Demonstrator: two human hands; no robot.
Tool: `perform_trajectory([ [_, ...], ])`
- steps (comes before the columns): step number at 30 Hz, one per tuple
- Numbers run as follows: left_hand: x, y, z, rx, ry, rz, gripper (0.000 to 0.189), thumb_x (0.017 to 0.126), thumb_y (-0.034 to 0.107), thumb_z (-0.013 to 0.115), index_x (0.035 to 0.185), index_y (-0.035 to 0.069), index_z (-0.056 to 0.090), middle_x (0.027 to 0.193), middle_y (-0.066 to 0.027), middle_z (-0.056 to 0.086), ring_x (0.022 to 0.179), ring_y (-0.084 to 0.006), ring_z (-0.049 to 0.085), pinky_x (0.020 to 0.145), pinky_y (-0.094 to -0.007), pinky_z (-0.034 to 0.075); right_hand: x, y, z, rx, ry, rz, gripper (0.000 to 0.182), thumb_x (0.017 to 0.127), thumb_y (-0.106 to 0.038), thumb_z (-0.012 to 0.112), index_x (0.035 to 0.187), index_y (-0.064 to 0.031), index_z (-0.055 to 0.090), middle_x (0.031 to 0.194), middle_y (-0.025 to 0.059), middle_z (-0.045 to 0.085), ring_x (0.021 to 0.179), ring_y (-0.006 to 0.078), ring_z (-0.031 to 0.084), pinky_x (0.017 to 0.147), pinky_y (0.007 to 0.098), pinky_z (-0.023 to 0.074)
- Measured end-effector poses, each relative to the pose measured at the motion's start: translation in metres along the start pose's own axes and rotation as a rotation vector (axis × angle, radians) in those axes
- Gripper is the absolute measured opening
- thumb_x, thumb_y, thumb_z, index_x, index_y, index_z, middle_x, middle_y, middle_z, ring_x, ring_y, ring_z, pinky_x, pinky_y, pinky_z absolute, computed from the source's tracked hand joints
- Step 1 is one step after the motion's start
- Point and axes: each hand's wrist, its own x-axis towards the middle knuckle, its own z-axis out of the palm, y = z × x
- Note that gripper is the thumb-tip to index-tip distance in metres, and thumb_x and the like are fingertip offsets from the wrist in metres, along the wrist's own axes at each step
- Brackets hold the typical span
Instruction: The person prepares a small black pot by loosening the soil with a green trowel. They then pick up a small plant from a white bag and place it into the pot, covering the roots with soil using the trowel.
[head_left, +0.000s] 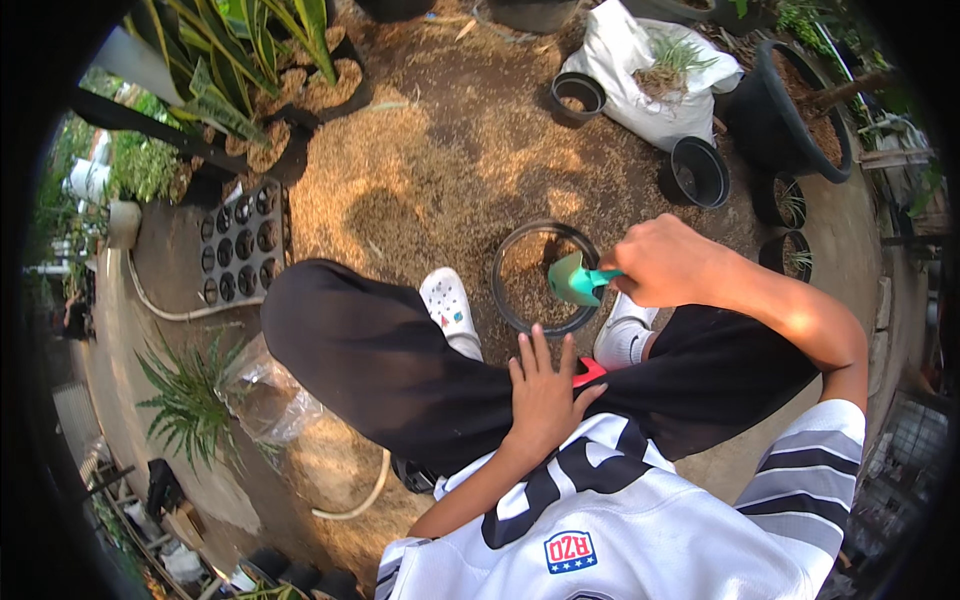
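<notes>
My right hand is closed around the handle of a green hand trowel. The trowel's blade is over the right part of a round black plastic pot, which stands on the ground between my feet. Inside the pot lies loose, light-brown material like husks, with a darker patch near the far right. My left hand has its fingers spread and holds nothing; its fingertips are at the pot's near rim, and whether they touch it I cannot tell.
Husk-like material covers the ground ahead. Empty-looking black pots, a white sack with a grassy plant and a large black pot stand at the upper right. At left are a black cell tray, potted snake plants and a hose.
</notes>
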Motion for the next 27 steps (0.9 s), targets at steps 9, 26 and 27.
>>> perform_trajectory([
  [9,0.006,0.004,0.019,-0.049,0.003,-0.03,0.092,0.091,0.053,0.071,0.163,0.009,0.032,0.163,-0.0424,0.014,0.147,-0.0617,0.025,0.118,-0.066,0.025,0.003,0.0,0.013,0.065,-0.019,0.058,0.022,0.082,-0.012,0.066,0.098,-0.0009,0.077,0.08,0.024,0.071,0.083,0.0419,0.071,0.078,0.0515,0.057],
  [26,0.005,0.001,0.036,-0.166,0.028,-0.046,0.091,0.091,0.044,0.074,0.163,0.007,0.031,0.162,-0.0461,0.004,0.144,-0.0644,0.026,0.119,-0.0668,0.023,0.013,-0.014,-0.018,0.024,-0.069,0.123,0.036,0.071,-0.006,0.073,0.107,-0.0009,0.077,0.091,0.0218,0.074,0.096,0.0395,0.071,0.086,0.0472,0.0575],
  [27,0.006,0.002,0.036,-0.176,0.033,-0.041,0.091,0.091,0.044,0.074,0.163,0.007,0.031,0.161,-0.0465,0.003,0.144,-0.0648,0.026,0.119,-0.0666,0.023,0.012,-0.013,-0.016,-0.003,-0.06,0.106,0.036,0.071,-0.006,0.073,0.106,-0.0011,0.077,0.091,0.0217,0.074,0.096,0.0393,0.071,0.086,0.047,0.0575],
])
